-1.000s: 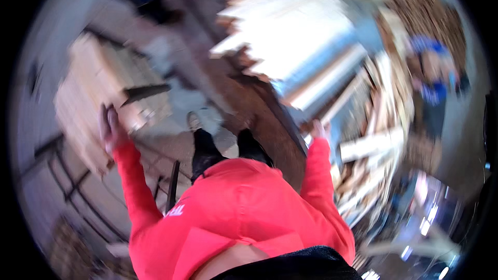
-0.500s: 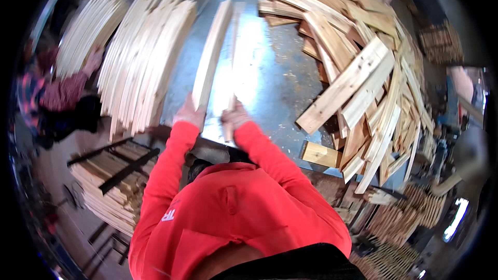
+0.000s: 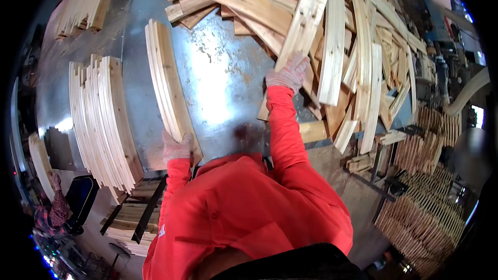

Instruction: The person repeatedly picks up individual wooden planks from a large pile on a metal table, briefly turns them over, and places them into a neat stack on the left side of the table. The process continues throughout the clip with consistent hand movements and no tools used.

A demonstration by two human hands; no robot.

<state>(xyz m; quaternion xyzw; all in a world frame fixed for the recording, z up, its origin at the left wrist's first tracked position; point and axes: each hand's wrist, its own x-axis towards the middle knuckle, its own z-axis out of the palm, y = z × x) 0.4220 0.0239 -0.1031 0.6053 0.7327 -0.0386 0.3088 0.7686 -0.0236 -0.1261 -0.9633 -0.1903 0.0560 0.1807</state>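
A few narrow wooden boards (image 3: 165, 75) stand on edge, side by side, on the blue-grey metal table. My left hand (image 3: 177, 148), in a pale glove, is closed round their near end. My right hand (image 3: 289, 74), gloved too, grips the near end of a knotty wooden board (image 3: 307, 21) that slants away from me on top of a loose heap. Part of my right hand's grip is hidden behind its own fingers. Beside that board lies another pale board (image 3: 332, 46), which my right hand does not touch.
A jumbled heap of boards (image 3: 244, 8) covers the table's far and right side. Rows of upright boards (image 3: 101, 119) stand to the left. Stacked timber (image 3: 132, 238) rests on a rack below the table's left edge. At far left a person (image 3: 52, 212) holds a board.
The view has swung rightward. My right hand has left the board beside my left hand and moved right onto the heap. The person at left is now farther from the table's boards.
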